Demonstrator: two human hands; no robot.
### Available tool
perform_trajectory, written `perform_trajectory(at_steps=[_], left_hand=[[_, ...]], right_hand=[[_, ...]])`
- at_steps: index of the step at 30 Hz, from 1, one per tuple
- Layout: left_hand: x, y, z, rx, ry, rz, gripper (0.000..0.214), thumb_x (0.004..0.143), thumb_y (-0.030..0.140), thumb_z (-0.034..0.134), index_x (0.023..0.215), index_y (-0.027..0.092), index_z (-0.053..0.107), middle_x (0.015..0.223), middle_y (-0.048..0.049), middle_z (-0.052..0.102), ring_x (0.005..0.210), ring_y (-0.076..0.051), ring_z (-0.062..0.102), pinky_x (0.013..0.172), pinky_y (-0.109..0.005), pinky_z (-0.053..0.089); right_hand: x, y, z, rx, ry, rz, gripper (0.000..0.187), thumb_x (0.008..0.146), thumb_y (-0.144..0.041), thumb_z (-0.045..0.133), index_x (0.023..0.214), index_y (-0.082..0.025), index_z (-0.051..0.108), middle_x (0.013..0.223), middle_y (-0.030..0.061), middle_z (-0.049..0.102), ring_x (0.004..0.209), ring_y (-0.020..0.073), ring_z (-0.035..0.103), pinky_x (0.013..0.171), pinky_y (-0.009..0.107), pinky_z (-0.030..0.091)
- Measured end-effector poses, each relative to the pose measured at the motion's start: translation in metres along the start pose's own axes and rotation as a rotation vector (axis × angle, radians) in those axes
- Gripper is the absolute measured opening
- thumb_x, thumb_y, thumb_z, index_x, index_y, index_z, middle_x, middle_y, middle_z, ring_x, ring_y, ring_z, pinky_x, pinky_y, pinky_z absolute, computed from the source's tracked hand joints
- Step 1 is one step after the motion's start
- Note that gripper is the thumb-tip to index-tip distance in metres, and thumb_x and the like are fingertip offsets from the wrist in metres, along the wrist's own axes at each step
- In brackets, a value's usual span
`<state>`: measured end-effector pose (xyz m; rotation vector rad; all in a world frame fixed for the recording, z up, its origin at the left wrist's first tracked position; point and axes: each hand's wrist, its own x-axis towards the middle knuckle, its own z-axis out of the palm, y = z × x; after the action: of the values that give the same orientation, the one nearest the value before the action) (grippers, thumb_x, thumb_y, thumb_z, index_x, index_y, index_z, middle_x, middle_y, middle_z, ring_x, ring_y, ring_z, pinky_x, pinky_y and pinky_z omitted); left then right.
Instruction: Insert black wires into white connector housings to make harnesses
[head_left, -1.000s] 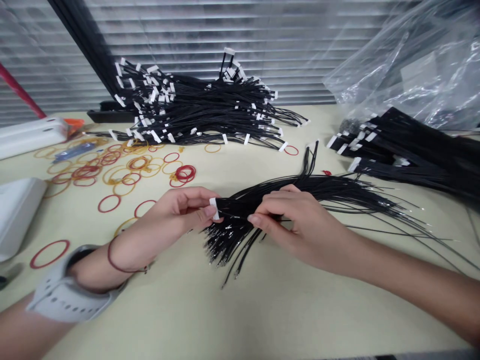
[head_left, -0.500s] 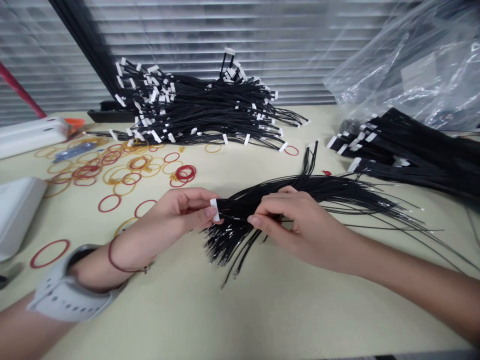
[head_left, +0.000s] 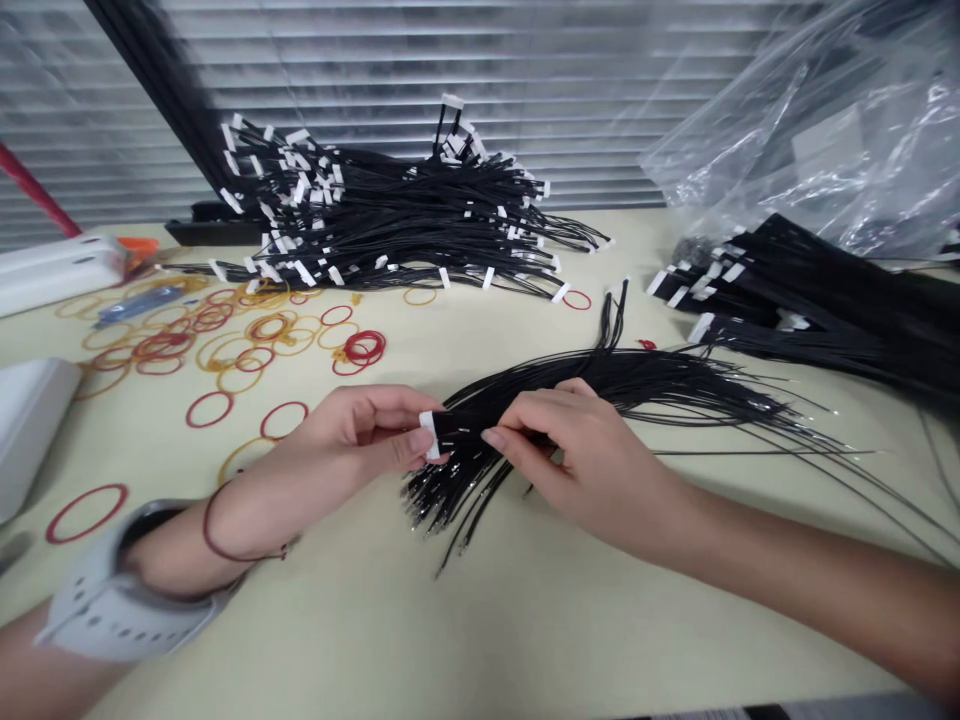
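One wire bundle (head_left: 660, 385), crosswise, tips leftward.

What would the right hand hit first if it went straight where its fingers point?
Probably the white connector pinched in the left hand: the right hand points at it along the wire bundle, a short gap away.

Pale worktop (head_left: 525, 620): black wire piles (head_left: 390, 215), loose wire fan (head_left: 675, 385), rubber bands (head_left: 225, 340), plastic bag (head_left: 825, 150), white boxes (head_left: 52, 270).
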<state>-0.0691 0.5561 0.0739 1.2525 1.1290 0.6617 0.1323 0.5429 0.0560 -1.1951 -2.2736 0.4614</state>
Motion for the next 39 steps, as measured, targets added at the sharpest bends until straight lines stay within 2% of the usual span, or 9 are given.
perform_trajectory(at_steps=[7,15,23,30,35,39], left_hand=[[0.0,0.002,0.006,0.001,0.054,-0.048,0.011,0.071,0.011,0.064,0.081,0.017,0.066,0.066,0.0007,0.069,0.062,-0.008,0.061,0.058,-0.014,0.047],[-0.002,0.001,0.002,-0.005,0.013,-0.016,0.014,0.072,0.01,0.064,0.083,0.017,0.066,0.067,0.0015,0.069,0.062,-0.007,0.062,0.059,-0.013,0.048],[-0.005,0.002,0.007,-0.09,-0.031,-0.075,0.014,0.073,0.01,0.062,0.086,0.015,0.064,0.068,-0.0001,0.07,0.064,-0.009,0.063,0.059,-0.014,0.047],[-0.004,-0.004,0.004,-0.089,-0.112,-0.059,0.011,0.076,0.014,0.062,0.087,0.016,0.064,0.069,0.0011,0.069,0.064,-0.007,0.062,0.059,-0.012,0.046],[-0.003,-0.004,0.004,-0.081,-0.1,-0.042,0.01,0.077,0.015,0.062,0.086,0.017,0.064,0.07,0.0013,0.07,0.064,-0.006,0.062,0.058,-0.01,0.046],[-0.001,-0.003,0.004,-0.079,-0.06,0.018,0.009,0.077,0.014,0.062,0.085,0.017,0.065,0.07,0.0021,0.069,0.066,-0.005,0.062,0.061,-0.009,0.047]], right_hand=[[0.0,-0.002,0.001,0.032,-0.005,-0.026,0.021,0.087,-0.024,0.045,0.069,-0.016,0.052,0.064,-0.004,0.055,0.059,0.0072,0.046,0.066,0.027,0.026],[0.0,-0.002,-0.002,0.049,-0.07,-0.032,0.023,0.087,-0.024,0.045,0.067,-0.015,0.053,0.062,-0.0047,0.053,0.059,0.0068,0.045,0.065,0.026,0.026],[-0.002,-0.004,0.001,-0.097,0.097,-0.208,0.021,0.088,-0.02,0.044,0.07,-0.014,0.053,0.063,-0.0016,0.053,0.06,0.0085,0.045,0.066,0.026,0.026],[-0.004,-0.004,0.008,-0.15,0.136,-0.276,0.027,0.089,-0.02,0.04,0.066,-0.013,0.051,0.061,-0.0021,0.049,0.058,0.0086,0.041,0.063,0.027,0.025],[-0.004,-0.003,0.006,-0.129,0.123,-0.269,0.024,0.089,-0.018,0.04,0.069,-0.014,0.052,0.063,-0.002,0.05,0.059,0.0086,0.042,0.064,0.026,0.029],[-0.003,-0.002,0.002,-0.055,0.235,-0.244,0.018,0.088,-0.019,0.043,0.074,-0.014,0.054,0.067,0.0004,0.053,0.064,0.0099,0.044,0.063,0.025,0.035]])
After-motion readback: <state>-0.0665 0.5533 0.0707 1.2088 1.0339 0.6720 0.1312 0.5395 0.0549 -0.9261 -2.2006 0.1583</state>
